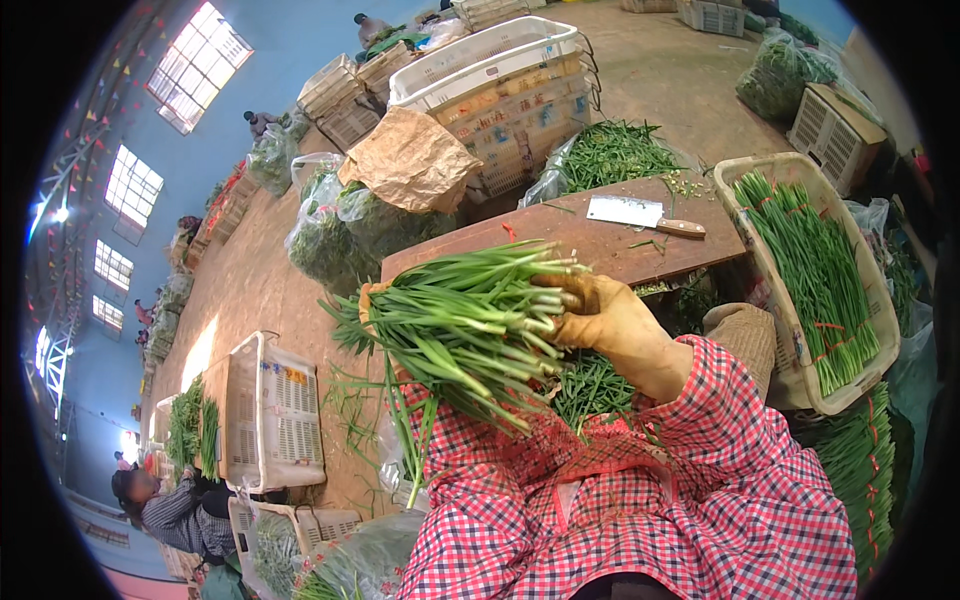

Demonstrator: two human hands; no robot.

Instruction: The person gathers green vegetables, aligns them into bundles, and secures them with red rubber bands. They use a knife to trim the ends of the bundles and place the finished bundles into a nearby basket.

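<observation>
A loose bunch of Chinese chives (457,315) lies across my front above my lap, pale stem ends to the right and leaf tips to the left. My left hand (366,306), gloved, holds the bunch from beneath; the leaves hide most of it. My right hand (611,319), in a stained yellowish glove, has its fingers curled at the pale stem ends. Beyond the bunch, a cleaver (626,211) with a wooden handle rests on a brown wooden board (480,238). More cut chives (592,386) are heaped below my hands, at my lap.
To the right stands a plastic crate (724,174) holding chives tied with red bands. Stacked crates (517,112), a sheet of brown paper (409,159) and plastic bags of greens (330,240) are beyond the board. Another person (191,514) sits at left near a white crate (292,420).
</observation>
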